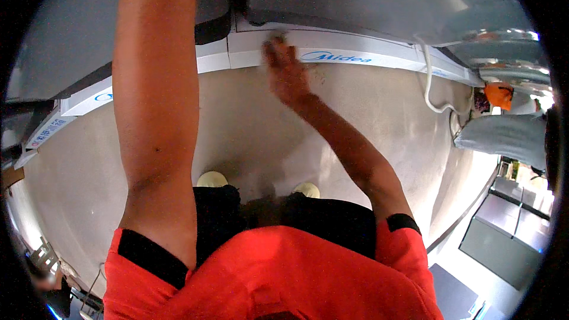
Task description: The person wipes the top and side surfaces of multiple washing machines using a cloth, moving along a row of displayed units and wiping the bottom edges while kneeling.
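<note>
My right hand [289, 77] reaches over the front edge of a low white plinth [249, 56], its fingers smeared by motion. A small dark patch shows at the fingertips, too blurred to tell whether it is something held. My left arm stretches up past the top of the picture, so the left hand is out of sight. Beside that arm stands a large grey appliance [77, 29] at the left. Another grey appliance [355, 0] rises behind the plinth, above and right of my right hand.
A white cord [428, 86] hangs over the plinth onto the beige floor [249, 124]. At the right are an orange item [499, 95], a grey covered bundle [504, 136] and a grey cabinet [498, 240]. Part of another person [50, 284] appears at lower left.
</note>
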Action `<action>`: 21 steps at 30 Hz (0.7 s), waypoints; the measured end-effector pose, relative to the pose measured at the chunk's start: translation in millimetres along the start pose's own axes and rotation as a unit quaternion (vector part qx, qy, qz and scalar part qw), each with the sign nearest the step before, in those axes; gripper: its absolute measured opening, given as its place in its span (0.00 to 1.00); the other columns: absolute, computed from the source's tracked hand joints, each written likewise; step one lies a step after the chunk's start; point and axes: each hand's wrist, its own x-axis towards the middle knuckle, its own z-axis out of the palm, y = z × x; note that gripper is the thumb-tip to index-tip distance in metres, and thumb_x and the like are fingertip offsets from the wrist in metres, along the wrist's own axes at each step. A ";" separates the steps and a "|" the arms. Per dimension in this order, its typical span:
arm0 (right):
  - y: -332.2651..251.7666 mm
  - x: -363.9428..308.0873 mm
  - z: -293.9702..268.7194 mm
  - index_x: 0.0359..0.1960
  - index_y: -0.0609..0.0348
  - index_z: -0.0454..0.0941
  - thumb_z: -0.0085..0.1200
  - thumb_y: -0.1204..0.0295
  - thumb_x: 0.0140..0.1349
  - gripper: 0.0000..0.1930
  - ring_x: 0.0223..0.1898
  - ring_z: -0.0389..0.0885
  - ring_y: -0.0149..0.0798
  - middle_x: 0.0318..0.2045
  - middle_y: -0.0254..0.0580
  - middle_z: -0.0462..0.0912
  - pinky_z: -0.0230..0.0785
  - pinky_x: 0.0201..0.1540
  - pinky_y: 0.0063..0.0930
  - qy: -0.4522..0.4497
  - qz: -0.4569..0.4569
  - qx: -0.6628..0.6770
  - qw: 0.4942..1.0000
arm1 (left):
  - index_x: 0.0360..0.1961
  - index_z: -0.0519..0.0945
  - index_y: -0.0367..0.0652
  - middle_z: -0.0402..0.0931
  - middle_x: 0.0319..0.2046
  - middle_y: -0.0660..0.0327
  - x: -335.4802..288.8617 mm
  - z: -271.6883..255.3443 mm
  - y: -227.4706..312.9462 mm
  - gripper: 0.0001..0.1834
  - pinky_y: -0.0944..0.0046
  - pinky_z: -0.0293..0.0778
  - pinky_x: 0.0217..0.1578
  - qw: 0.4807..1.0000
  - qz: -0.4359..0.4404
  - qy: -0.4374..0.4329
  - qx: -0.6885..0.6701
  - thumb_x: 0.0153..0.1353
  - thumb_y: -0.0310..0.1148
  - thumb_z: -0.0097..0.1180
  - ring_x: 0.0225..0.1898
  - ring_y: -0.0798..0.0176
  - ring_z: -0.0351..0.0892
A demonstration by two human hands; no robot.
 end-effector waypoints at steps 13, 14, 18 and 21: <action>151.4 -59.0 -25.6 0.45 0.59 0.73 0.56 0.74 0.55 0.15 0.37 0.78 0.43 0.37 0.43 0.78 0.75 0.36 0.36 0.236 0.352 0.478 0.769 | 0.36 0.82 0.33 0.83 0.28 0.50 -0.2 -4.6 -17.2 0.20 0.69 0.82 0.24 0.992 0.091 -0.021 -0.080 0.65 0.44 0.54 0.22 0.63 0.84; 164.8 -62.2 -23.0 0.42 0.60 0.74 0.55 0.74 0.55 0.12 0.35 0.78 0.42 0.36 0.43 0.78 0.75 0.33 0.35 0.301 0.399 0.533 0.683 | 0.36 0.82 0.33 0.83 0.28 0.50 -1.7 -4.2 -16.9 0.20 0.70 0.82 0.24 0.991 0.104 -0.019 -0.082 0.64 0.44 0.54 0.22 0.63 0.84; 202.0 -46.9 0.7 0.35 0.62 0.75 0.53 0.73 0.57 0.07 0.30 0.79 0.41 0.33 0.45 0.78 0.74 0.28 0.34 0.364 0.497 0.569 0.545 | 0.36 0.82 0.33 0.83 0.28 0.49 -5.8 -4.1 -15.2 0.20 0.71 0.82 0.24 0.989 0.127 -0.011 -0.079 0.64 0.44 0.55 0.21 0.64 0.84; 189.7 -23.2 31.6 0.36 0.59 0.74 0.51 0.69 0.61 0.07 0.32 0.78 0.42 0.34 0.44 0.78 0.74 0.29 0.36 0.329 0.517 0.533 0.583 | 0.37 0.82 0.33 0.83 0.27 0.49 -2.7 -2.3 -10.9 0.20 0.72 0.81 0.22 0.996 0.069 -0.008 -0.060 0.63 0.44 0.56 0.20 0.64 0.83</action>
